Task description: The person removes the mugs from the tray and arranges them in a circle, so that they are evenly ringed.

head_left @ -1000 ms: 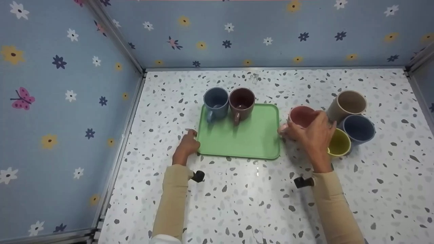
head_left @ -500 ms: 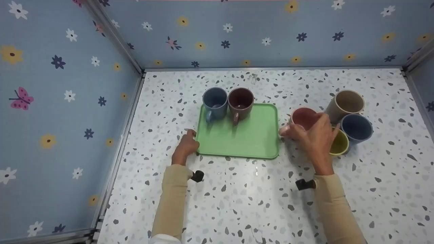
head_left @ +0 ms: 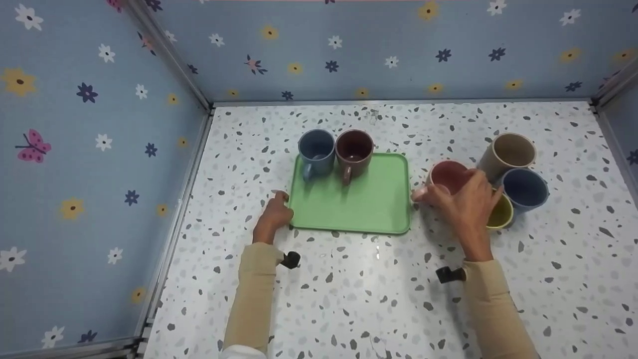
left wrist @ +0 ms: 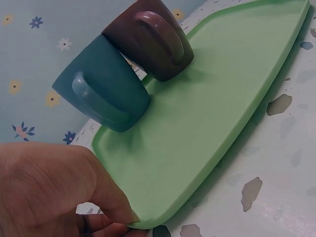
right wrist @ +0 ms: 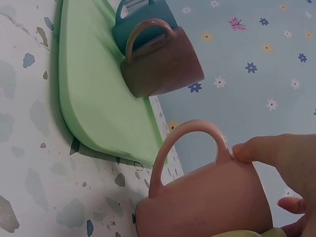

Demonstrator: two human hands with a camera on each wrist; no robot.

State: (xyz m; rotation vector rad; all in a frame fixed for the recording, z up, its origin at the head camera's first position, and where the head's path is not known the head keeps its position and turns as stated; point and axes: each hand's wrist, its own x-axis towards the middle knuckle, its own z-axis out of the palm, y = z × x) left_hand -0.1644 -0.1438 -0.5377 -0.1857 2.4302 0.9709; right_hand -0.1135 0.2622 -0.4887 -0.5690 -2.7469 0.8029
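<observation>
My left hand (head_left: 274,213) pinches the near left corner of a green tray (left wrist: 197,113), thumb on top and fingers at its underside. On the tray's far left part a blue mug (head_left: 317,152) and a dark maroon mug (head_left: 354,152) stand side by side, handles toward me. To the right of the tray, my right hand (head_left: 466,202) grips a pink mug (right wrist: 207,200) at its rim, with the thumb by the top of the handle. The pink mug's handle points left, toward the tray. A yellow mug (head_left: 501,212) stands right beside it, partly covered by my hand.
Behind and right of the yellow mug are a beige mug (head_left: 508,154) and a dark blue mug (head_left: 525,188), close together. The speckled white table (head_left: 349,294) ends at flowered blue panels (head_left: 364,50) at the back and sides.
The pink mug has shifted slightly right and toward me with my right hand. My left hand stays at the tray's corner.
</observation>
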